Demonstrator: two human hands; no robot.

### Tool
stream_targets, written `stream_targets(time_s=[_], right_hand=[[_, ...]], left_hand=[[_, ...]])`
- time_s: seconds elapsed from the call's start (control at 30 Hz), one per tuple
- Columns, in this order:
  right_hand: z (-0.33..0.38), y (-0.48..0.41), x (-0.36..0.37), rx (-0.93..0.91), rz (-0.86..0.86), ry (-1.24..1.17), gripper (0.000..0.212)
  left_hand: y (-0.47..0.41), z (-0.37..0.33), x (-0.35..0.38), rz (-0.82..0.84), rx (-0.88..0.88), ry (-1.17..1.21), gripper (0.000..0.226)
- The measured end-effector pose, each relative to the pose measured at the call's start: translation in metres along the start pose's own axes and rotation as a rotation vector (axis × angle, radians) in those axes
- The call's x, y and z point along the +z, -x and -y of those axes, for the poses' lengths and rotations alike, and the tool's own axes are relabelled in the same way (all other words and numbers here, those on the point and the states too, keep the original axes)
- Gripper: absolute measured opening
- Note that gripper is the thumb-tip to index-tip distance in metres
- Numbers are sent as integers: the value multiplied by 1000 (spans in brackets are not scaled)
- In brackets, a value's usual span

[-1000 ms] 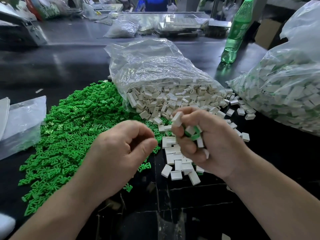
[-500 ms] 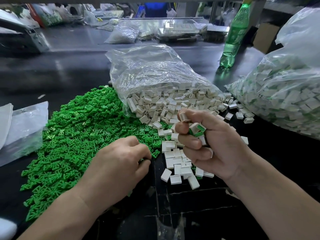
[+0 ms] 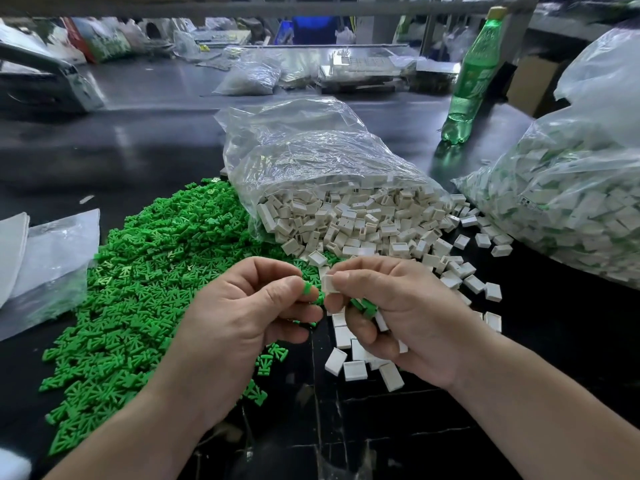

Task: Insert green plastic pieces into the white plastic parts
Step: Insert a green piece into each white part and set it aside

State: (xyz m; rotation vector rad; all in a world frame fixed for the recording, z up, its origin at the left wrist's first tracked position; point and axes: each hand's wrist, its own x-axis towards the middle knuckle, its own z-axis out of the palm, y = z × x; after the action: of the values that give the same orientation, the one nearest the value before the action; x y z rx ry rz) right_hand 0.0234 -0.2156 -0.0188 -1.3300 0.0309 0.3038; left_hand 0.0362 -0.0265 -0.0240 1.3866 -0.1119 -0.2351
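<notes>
My left hand (image 3: 249,306) pinches a small green plastic piece (image 3: 306,289) between thumb and fingertips. Right beside it, my right hand (image 3: 394,313) pinches a white plastic part (image 3: 330,284) at its fingertips and keeps more white parts with green pieces (image 3: 365,306) curled in the palm. The green piece and the white part almost touch. A wide pile of green pieces (image 3: 145,282) covers the table on the left. Loose white parts (image 3: 353,367) lie under my hands, spilled from an open clear bag of white parts (image 3: 329,188).
A large clear bag of white parts with green in them (image 3: 568,202) sits at the right. A green bottle (image 3: 471,81) stands behind it. Flat plastic bags (image 3: 52,265) lie at the left edge. The black table (image 3: 138,140) stretches back to more bags and clutter.
My left hand rose from the green pile with a green piece and moved right. My right hand turned over and lowered, bringing a white part at its fingertips to meet it.
</notes>
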Motion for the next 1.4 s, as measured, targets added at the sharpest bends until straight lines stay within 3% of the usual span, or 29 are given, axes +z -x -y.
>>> stream_targets(time_s=[0.37, 0.63, 0.83, 1.0, 1.27, 1.4], right_hand=[[-6, 2, 2, -170, 17, 275, 32], [-6, 5, 4, -252, 14, 333, 24], [-3, 7, 7, -219, 26, 266, 29], [-3, 9, 8, -140, 122, 158, 40], [0, 11, 16, -133, 117, 163, 29], [1, 10, 17, -117, 94, 127, 37]], left_hand=[[4, 0, 5, -10, 59, 51, 22], [8, 1, 4, -4, 124, -14, 21], [8, -3, 10, 143, -20, 248, 24], [10, -4, 12, 369, -151, 484, 39], [9, -2, 11, 341, -206, 584, 39], [10, 0, 13, 381, -191, 650, 38]])
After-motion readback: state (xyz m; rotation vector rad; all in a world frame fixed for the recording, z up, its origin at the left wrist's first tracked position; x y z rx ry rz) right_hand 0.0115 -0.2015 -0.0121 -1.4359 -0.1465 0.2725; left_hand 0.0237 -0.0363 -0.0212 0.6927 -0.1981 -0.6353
